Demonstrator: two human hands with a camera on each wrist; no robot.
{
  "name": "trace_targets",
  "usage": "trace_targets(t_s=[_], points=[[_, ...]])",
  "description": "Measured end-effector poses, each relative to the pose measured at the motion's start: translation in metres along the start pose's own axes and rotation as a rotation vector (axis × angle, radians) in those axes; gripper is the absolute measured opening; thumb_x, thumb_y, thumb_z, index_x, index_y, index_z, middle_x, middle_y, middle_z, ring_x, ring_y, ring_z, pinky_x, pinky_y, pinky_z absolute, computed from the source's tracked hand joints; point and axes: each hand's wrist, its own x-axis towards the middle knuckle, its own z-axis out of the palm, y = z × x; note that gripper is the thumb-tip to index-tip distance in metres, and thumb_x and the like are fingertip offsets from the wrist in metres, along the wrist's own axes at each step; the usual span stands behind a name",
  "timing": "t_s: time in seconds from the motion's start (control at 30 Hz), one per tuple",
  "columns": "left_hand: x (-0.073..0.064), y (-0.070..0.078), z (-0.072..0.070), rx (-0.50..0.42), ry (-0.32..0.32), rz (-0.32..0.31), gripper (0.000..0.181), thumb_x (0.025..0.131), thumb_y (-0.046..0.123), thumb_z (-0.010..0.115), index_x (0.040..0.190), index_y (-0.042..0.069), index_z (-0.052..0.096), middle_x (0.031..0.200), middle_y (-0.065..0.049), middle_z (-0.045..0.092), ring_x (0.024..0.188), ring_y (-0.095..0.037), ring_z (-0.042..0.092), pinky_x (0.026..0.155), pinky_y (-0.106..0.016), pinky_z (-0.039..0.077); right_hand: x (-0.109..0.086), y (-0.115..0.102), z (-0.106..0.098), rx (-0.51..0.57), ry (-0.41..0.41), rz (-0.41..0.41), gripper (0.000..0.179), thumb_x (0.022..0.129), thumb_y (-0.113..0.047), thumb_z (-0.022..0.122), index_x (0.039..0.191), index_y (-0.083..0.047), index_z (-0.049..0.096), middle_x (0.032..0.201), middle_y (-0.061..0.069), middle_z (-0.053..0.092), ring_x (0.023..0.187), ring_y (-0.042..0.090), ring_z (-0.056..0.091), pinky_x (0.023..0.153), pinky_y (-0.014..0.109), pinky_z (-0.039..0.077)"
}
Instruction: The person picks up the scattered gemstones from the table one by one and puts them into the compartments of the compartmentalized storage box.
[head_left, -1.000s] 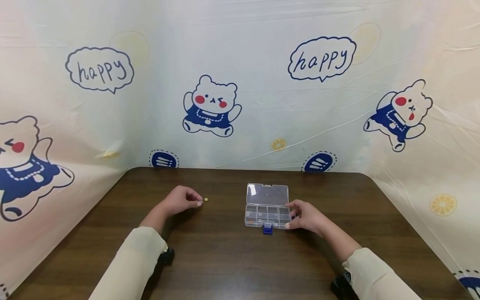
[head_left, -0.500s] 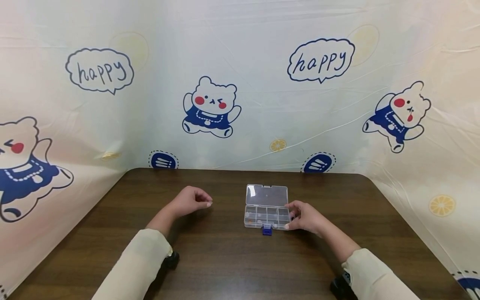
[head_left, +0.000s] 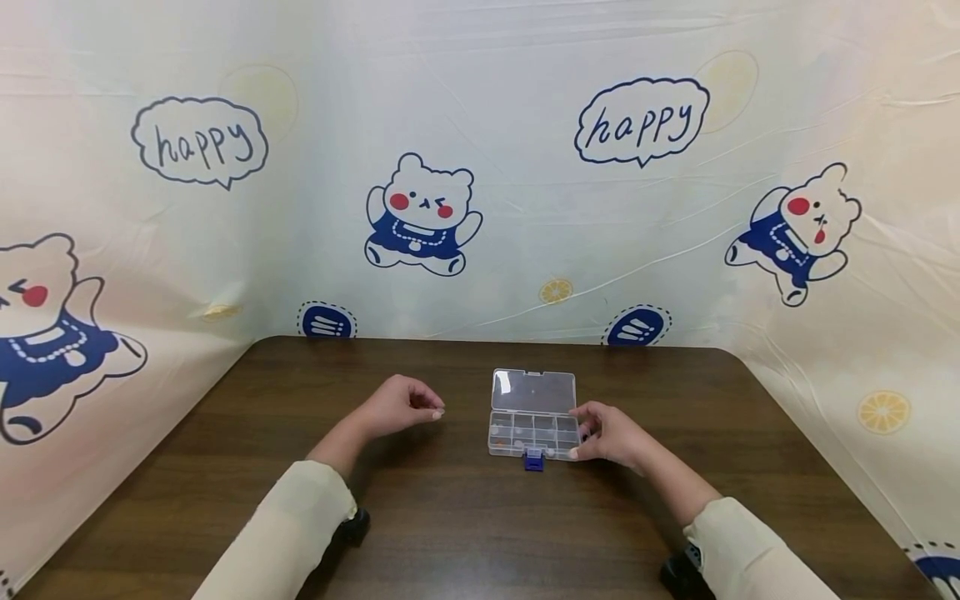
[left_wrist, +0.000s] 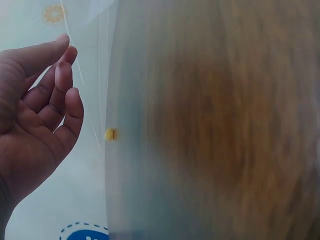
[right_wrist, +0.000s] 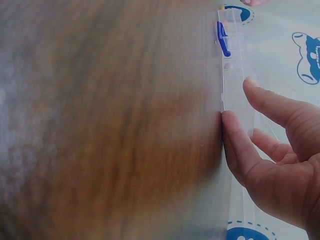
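A clear plastic compartment box (head_left: 534, 434) lies on the table with its lid (head_left: 534, 392) folded back and a blue latch (head_left: 533, 460) at its front. A few tiny pale and orange bits show inside. My right hand (head_left: 613, 433) holds the box by its right end between thumb and fingers. Left of the box, my left hand (head_left: 401, 407) is over the table, thumb and index tips together. Whether they pinch something small cannot be seen. A tiny yellow bead-like piece (left_wrist: 111, 134) sits on the table near the left hand; in the head view that hand hides it.
A dark brown wooden table (head_left: 465, 525) carries everything. Behind and beside it hangs a pale curtain (head_left: 525, 208) printed with bears. A dark wrist device (head_left: 352, 527) shows under the left sleeve, another (head_left: 682, 571) under the right.
My left hand has moved right, toward the box, passing in front of the yellow piece that was visible beside its fingertips. The right hand and the box have stayed put.
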Motion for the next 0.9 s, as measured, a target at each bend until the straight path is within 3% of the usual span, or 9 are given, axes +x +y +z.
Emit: trace_targets(t_s=[0.33,0.9], points=[[0.008,0.016,0.011,0.010,-0.033,0.022,0.006,0.086,0.018,0.076,0.092,0.015,0.076,0.086,0.006,0.070,0.079,-0.015,0.060,0.077,-0.032,0.053,-0.001,0.000,-0.001,-0.008,0.001,0.013,0.064,0.070,-0.005,0.087,0.127,-0.004,0.058,0.098,0.012,0.056,0.075,0.022,0.055,0.070,0.032,0.049],[0.026,0.047,0.025,0.011,-0.075,0.063,0.004,0.086,0.016,0.076,0.091,0.016,0.076,0.082,0.007,0.068,0.077,-0.016,0.059,0.073,-0.030,0.052,0.000,0.001,0.000,-0.001,0.006,0.002,0.064,0.070,-0.003,0.087,0.126,-0.003,0.058,0.097,0.011,0.057,0.074,0.021,0.056,0.069,0.031,0.049]])
